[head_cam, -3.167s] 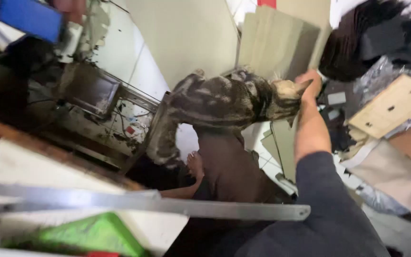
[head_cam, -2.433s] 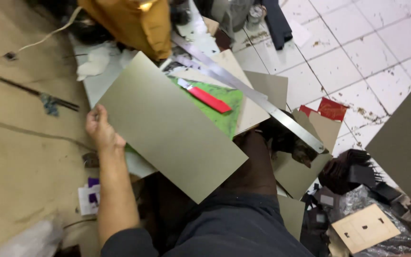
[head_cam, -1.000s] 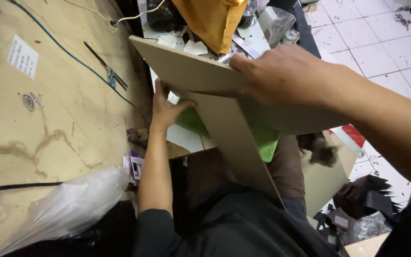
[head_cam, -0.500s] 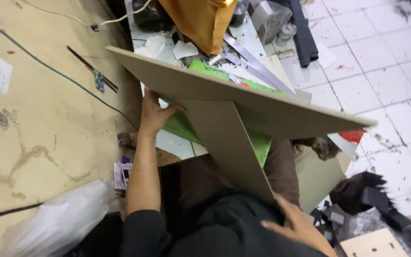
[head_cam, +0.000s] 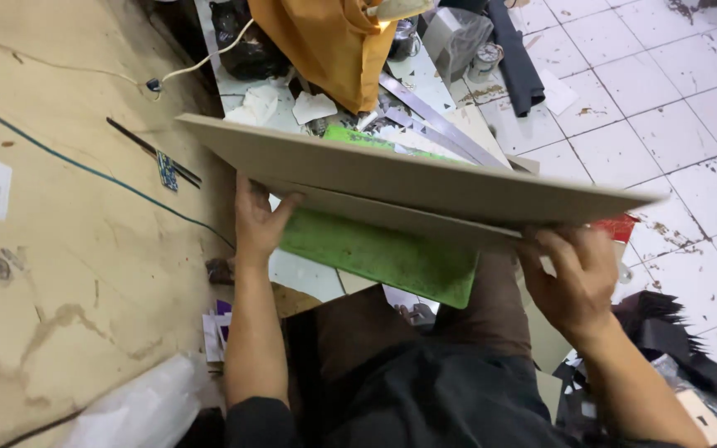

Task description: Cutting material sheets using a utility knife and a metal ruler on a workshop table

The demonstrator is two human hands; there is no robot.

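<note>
Both hands' grip, left hand [head_cam: 260, 222] and right hand [head_cam: 576, 278], holds stacked grey boards [head_cam: 408, 178], fingertips hidden underneath.

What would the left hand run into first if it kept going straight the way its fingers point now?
The left hand points up and away, its fingers already against the underside of the grey boards. Past their edge the line probably meets the white paper scraps; depth is unclear.

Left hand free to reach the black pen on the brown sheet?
Probably not: the left hand is gripping the grey boards; the pen lies unobstructed to its left.
</note>
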